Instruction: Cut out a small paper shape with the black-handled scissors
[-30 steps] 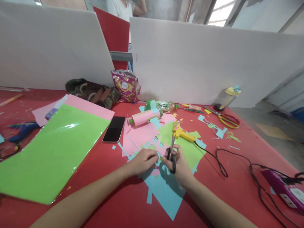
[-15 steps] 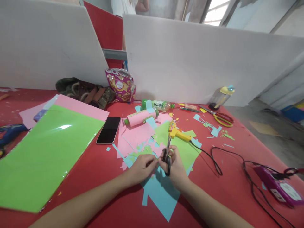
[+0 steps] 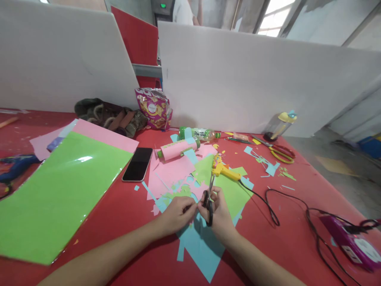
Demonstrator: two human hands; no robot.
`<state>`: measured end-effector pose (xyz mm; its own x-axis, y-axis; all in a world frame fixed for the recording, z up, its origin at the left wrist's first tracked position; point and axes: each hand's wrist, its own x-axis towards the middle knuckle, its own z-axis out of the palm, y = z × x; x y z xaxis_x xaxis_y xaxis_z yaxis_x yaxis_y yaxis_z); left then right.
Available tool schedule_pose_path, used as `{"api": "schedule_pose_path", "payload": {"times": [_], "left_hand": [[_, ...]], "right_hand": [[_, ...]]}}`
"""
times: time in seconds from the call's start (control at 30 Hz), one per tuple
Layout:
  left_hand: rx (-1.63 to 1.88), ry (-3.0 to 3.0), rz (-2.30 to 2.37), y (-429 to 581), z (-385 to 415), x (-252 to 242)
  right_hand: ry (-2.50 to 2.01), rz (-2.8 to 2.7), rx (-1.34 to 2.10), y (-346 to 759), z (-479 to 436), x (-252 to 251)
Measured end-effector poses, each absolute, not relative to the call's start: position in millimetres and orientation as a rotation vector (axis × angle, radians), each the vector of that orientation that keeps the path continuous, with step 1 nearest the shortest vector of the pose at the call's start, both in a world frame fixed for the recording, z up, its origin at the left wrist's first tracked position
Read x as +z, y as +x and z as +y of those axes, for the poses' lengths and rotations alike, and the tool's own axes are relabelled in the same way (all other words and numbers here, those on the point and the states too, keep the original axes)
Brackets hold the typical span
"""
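My right hand [image 3: 219, 214] is closed around small scissors [image 3: 210, 212] with black handles, their blades pointing away from me. Its thumb and fingertip also meet my left fingertips. My left hand [image 3: 178, 212] is pinched closed; whatever sits between its fingers is too small to make out. Both hands are over a blue paper sheet [image 3: 205, 250] and small paper scraps [image 3: 181, 190]. Just past the scissor tips lies a yellow glue gun [image 3: 226, 171] on green paper [image 3: 238, 194]. Behind the left hand is a roll wrapped in pink paper [image 3: 178, 149].
Left of the hands lie a phone [image 3: 137, 165] and a large green sheet in clear wrap [image 3: 68, 190]. A green bottle [image 3: 199, 134], snack bag [image 3: 154, 109] and large scissors [image 3: 281, 153] are farther back. A black cord [image 3: 270, 208] and purple power strip [image 3: 353, 242] are at right.
The view has shifted slightly. My hands stay together in nearly the same pose, with the scissors still in the right one. The person behind the board has moved a little.
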<state>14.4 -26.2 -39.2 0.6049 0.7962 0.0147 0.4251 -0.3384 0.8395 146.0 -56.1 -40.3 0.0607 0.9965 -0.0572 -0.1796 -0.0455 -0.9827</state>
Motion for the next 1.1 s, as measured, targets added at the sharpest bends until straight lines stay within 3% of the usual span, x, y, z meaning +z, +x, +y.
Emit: {"api": "schedule_pose_path", "payload": {"times": [0.4,0.7,1.1], "left_hand": [[0.544,1.885,1.008,6.8,-13.5,-29.8],[0.657,1.483,1.045,-7.1,-0.3,-7.4],[0.484,1.687,0.981,5.2,10.0,9.4]], "right_hand": [[-1.206,-0.973,1.346,149.4,-55.3,-35.4],[-0.973,-0.988,1.748,145.8,-64.3,-30.3],[-0.847,-1.148,1.816,155.4,-60.4,-25.6]]}}
